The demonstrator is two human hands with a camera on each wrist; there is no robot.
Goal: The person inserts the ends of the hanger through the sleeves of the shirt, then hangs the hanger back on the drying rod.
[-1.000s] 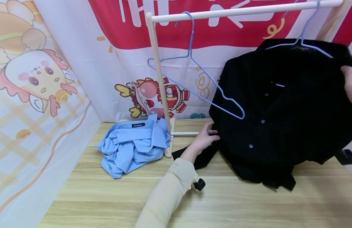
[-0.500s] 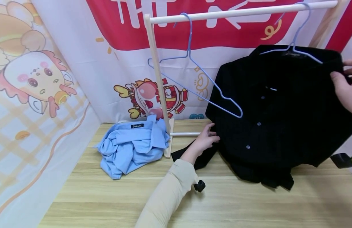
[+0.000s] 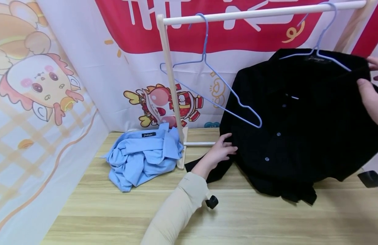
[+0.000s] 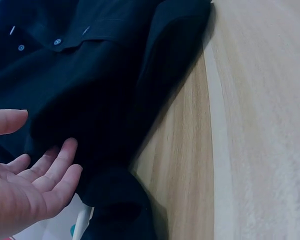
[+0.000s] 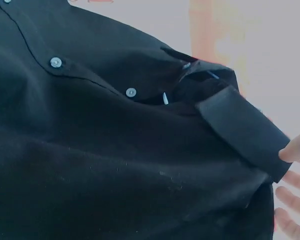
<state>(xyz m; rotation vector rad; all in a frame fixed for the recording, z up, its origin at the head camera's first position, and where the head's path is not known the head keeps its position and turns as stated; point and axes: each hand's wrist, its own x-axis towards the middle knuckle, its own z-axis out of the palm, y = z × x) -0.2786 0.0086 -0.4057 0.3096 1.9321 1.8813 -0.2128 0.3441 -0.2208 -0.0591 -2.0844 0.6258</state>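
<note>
A black button-up shirt (image 3: 317, 136) hangs on a light-blue wire hanger (image 3: 320, 37), whose shoulders show inside the open neck. At the shirt's collar (image 5: 245, 132), my right hand (image 3: 374, 95) pinches the edge, thumb in front and fingers behind. My left hand (image 3: 218, 153) is at the shirt's other side, low down; its fingers (image 4: 57, 167) are spread and loosely bent, fingertips right at the fabric. A black sleeve (image 3: 217, 172) droops onto the table below that hand. In the left wrist view the palm shows with nothing in it.
A second light-blue hanger (image 3: 205, 41) hangs bare from the white rail (image 3: 268, 13) of the wooden rack, overlapping the black shirt. By the rack's left foot (image 3: 181, 160) lies a crumpled blue shirt (image 3: 143, 156) on the wooden table (image 3: 115, 217). Printed cloth covers the walls.
The black shirt and its hanger have shifted a little left and down, and my right hand has moved with them. My left hand stays almost where it was.
</note>
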